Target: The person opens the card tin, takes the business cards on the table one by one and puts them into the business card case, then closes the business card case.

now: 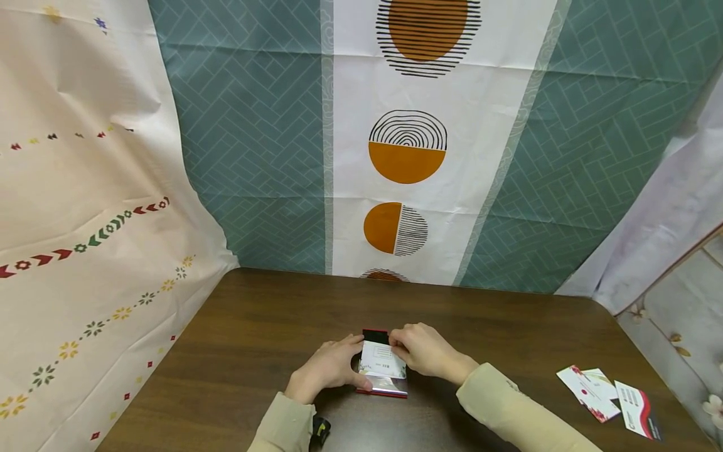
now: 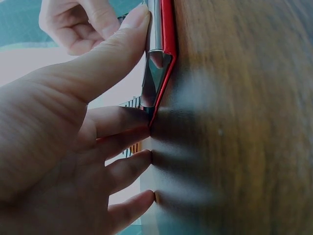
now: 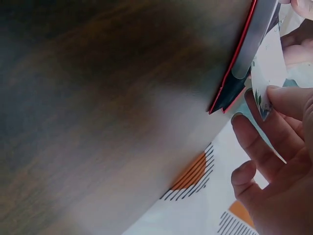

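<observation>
A business card case (image 1: 390, 385) with a shiny metal body and red edges lies on the table in front of me, its dark flap (image 1: 375, 336) folded open at the far side. My left hand (image 1: 327, 369) grips the case from the left. In the left wrist view its thumb (image 2: 115, 46) presses on the metal top, and other fingertips touch the flap and tabletop. Over the case is a white business card (image 1: 380, 359) with printed text and floral corners. My right hand (image 1: 425, 351) pinches that card by its far right corner, between thumb and fingers in the right wrist view.
Several business cards, including a red-and-white one (image 1: 635, 408) and a floral one (image 1: 590, 392), lie at the right of the brown table (image 1: 271, 314). A small black object (image 1: 320, 430) sits by the left sleeve. Patterned cloths hang behind and at both sides.
</observation>
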{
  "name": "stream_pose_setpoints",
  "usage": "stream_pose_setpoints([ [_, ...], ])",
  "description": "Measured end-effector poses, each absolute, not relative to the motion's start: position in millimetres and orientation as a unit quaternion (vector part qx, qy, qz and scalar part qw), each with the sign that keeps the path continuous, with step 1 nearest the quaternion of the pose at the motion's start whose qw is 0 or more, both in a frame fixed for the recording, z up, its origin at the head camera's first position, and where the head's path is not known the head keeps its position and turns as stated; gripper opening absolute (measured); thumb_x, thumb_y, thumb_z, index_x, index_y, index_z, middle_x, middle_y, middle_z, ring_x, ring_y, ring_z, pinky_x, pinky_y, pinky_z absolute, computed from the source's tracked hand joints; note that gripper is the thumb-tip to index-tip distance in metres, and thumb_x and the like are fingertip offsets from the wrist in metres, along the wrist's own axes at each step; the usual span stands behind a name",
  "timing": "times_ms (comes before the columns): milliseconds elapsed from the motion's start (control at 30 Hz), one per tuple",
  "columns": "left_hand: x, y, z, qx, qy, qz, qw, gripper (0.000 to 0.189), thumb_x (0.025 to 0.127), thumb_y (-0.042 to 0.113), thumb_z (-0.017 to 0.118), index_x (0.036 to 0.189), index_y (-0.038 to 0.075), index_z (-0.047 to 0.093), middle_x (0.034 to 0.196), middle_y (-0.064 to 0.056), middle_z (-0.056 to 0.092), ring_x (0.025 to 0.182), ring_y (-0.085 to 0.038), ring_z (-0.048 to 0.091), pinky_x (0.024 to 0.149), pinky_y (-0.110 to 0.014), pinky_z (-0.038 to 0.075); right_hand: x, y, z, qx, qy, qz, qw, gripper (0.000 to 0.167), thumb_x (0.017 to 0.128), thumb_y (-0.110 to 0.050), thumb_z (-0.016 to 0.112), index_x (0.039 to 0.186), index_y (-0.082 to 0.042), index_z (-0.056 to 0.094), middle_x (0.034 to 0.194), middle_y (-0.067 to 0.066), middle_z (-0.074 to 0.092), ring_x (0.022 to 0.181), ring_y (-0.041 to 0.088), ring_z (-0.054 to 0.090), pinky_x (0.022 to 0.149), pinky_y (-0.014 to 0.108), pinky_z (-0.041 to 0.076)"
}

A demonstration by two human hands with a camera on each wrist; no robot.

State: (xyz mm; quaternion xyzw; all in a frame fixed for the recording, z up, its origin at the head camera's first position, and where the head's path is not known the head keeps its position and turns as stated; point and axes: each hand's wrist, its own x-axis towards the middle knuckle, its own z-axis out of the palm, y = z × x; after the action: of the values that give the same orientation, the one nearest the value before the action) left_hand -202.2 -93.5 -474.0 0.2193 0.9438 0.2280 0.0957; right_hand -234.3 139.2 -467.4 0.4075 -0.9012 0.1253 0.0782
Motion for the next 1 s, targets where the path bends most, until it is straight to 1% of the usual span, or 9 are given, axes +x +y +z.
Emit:
stream_pose_setpoints([
  [200, -201.7, -93.3, -473.6, 0.218, 0.945, 0.222, 0.095, 0.083, 0.071, 0.049, 0.083, 0.14, 0.011, 0.056, 0.148, -0.008, 0.046, 0.138, -0.032, 0.036, 0.108, -0.053, 0.029, -234.2, 138.1, -467.3, 0.413, -0.9, 0.117, 0.082, 0.006, 0.088, -0.012, 0.072, 0.086, -0.017, 0.069, 0.075, -0.008, 0.061, 0.062, 0.004, 0.047, 0.055, 0.022, 0.043],
  [367, -201.3, -92.9, -473.3, 0.214, 0.945, 0.224, 0.102, 0.084, 0.072, 0.049, 0.083, 0.141, 0.009, 0.054, 0.149, -0.008, 0.045, 0.139, -0.031, 0.036, 0.109, -0.053, 0.028, -232.2, 137.6, -468.8, 0.419, -0.898, 0.097, 0.093, 0.006, 0.087, -0.014, 0.072, 0.085, -0.019, 0.07, 0.075, -0.011, 0.062, 0.064, 0.005, 0.048, 0.06, 0.027, 0.042],
  [500, -201.9, -92.4, -473.0, 0.213, 0.947, 0.216, 0.103, 0.085, 0.073, 0.05, 0.082, 0.14, 0.006, 0.054, 0.149, -0.008, 0.044, 0.139, -0.031, 0.036, 0.11, -0.053, 0.028, -229.5, 137.5, -470.1, 0.426, -0.895, 0.093, 0.096, 0.006, 0.087, -0.015, 0.073, 0.084, -0.02, 0.07, 0.074, -0.012, 0.063, 0.065, 0.006, 0.048, 0.062, 0.029, 0.041],
  [733, -202.1, -92.4, -473.4, 0.218, 0.948, 0.209, 0.097, 0.087, 0.072, 0.051, 0.082, 0.14, 0.006, 0.054, 0.15, -0.007, 0.044, 0.139, -0.03, 0.036, 0.11, -0.051, 0.029, -225.2, 134.7, -474.3, 0.412, -0.903, 0.081, 0.088, 0.006, 0.086, -0.016, 0.073, 0.083, -0.021, 0.071, 0.078, -0.014, 0.065, 0.074, 0.009, 0.05, 0.067, 0.033, 0.036],
  [867, -201.9, -92.8, -473.7, 0.22, 0.948, 0.21, 0.094, 0.087, 0.072, 0.051, 0.082, 0.14, 0.005, 0.054, 0.149, -0.007, 0.044, 0.139, -0.029, 0.036, 0.11, -0.051, 0.029, -222.5, 133.5, -476.2, 0.406, -0.906, 0.076, 0.088, 0.008, 0.085, -0.017, 0.074, 0.079, -0.021, 0.07, 0.076, -0.013, 0.06, 0.077, 0.01, 0.05, 0.07, 0.036, 0.038],
  [1000, -201.9, -93.0, -473.6, 0.22, 0.948, 0.212, 0.094, 0.087, 0.072, 0.051, 0.082, 0.14, 0.004, 0.054, 0.149, -0.008, 0.045, 0.138, -0.03, 0.037, 0.109, -0.052, 0.029, -218.7, 132.6, -477.5, 0.403, -0.909, 0.077, 0.079, 0.01, 0.085, -0.018, 0.074, 0.077, -0.022, 0.07, 0.074, -0.014, 0.055, 0.078, 0.01, 0.049, 0.075, 0.043, 0.039],
])
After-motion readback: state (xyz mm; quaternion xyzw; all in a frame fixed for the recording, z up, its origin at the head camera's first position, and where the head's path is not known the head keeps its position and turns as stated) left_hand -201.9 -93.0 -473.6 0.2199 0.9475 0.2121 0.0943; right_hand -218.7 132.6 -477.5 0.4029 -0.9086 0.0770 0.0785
